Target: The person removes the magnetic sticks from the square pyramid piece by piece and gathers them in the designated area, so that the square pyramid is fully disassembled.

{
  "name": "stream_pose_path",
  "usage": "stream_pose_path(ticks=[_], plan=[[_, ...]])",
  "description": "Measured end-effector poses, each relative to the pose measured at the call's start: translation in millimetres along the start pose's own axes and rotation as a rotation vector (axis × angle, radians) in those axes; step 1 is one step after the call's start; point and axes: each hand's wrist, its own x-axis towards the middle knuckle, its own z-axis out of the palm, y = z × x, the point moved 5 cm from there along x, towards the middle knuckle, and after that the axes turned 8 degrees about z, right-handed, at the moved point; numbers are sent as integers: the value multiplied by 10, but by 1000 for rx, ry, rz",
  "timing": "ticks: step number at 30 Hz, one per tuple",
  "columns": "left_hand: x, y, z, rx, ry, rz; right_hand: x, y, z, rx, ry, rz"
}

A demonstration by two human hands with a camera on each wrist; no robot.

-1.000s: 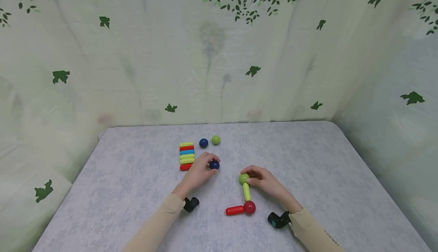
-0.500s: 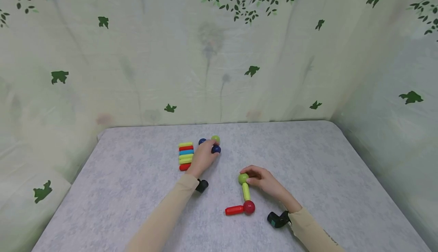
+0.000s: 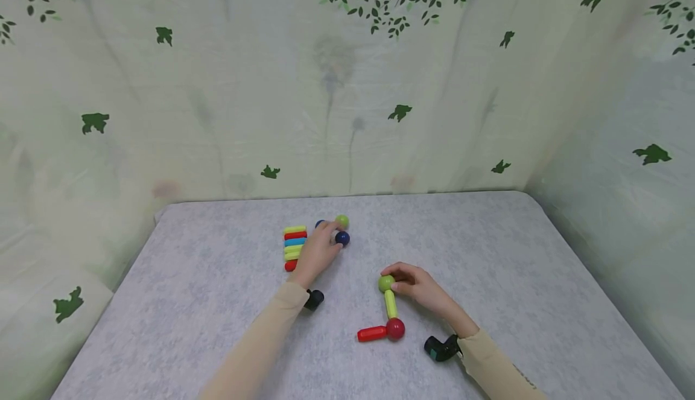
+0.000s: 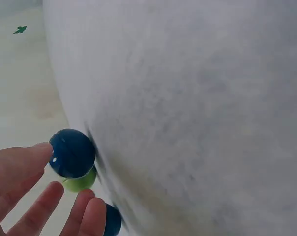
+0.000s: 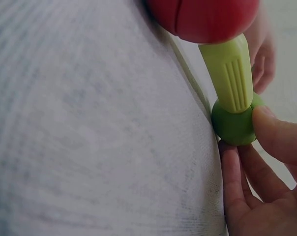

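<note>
My left hand (image 3: 320,249) is beside a dark blue ball (image 3: 342,238), its fingers spread. In the left wrist view the thumb tip overlaps the edge of this blue ball (image 4: 72,153), while the other fingers stand apart from it. Behind it are a green ball (image 3: 342,221) and a second blue ball (image 4: 112,220), partly hidden by the hand. My right hand (image 3: 418,288) pinches another green ball (image 3: 386,283) between thumb and fingers. From that ball a yellow-green rod (image 5: 229,76) runs to a red ball (image 3: 395,329), which joins a red rod (image 3: 371,333).
A row of short yellow-green, red and blue rods (image 3: 295,241) lies left of the left hand, its near end partly covered by it. The grey-mottled tabletop (image 3: 516,255) ends at a leaf-patterned curtain (image 3: 347,86) behind and at the sides.
My left hand carried the blue ball away from me toward the other two balls, then drew back slightly left while the ball stayed put. The right hand has kept its hold.
</note>
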Motion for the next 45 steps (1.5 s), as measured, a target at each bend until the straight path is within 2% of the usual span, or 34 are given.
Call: stream_pose_path(ticks=[3, 5, 7, 10, 13, 15, 18, 20, 24, 27, 32, 35, 38, 41, 45], plan=[[-121, 75, -56, -33, -6, 40, 0, 7, 1, 4, 0, 3], [-215, 157, -64, -75, -55, 108, -2, 9, 2, 6, 0, 5], [-332, 258, -41, -143, -154, 184, -3, 10, 3, 10, -3, 4], [-533, 426, 51, -254, -354, 295, -2, 10, 2, 12, -2, -3], [-748, 573, 186, -335, -538, 337, -1, 14, -3, 11, 0, -11], [-870, 657, 271, -346, -618, 349, 1, 17, -6, 9, 1, -15], [-1003, 751, 375, -286, -669, 393, 2, 15, -4, 11, -1, -12], [-1053, 799, 413, -228, -674, 425, 2, 11, -3, 12, -3, -10], [-1098, 870, 434, -137, -636, 479, -1, 5, -1, 14, -11, -15], [-1111, 890, 431, -113, -606, 477, 0, 6, 0, 13, -12, -15], [-1115, 882, 407, -75, -562, 433, 1, 1, 0, 9, -6, -9], [-1118, 875, 380, -1, -525, 456, 5, 1, -1, 7, -2, -9], [-1133, 834, 349, 23, -501, 469, 8, 13, 7, -1, -3, -3], [-1132, 749, 275, -16, -463, 438, 9, 17, 15, -2, -2, 0], [-1090, 564, 97, -35, -375, 348, 8, 9, 19, -6, 4, 4]])
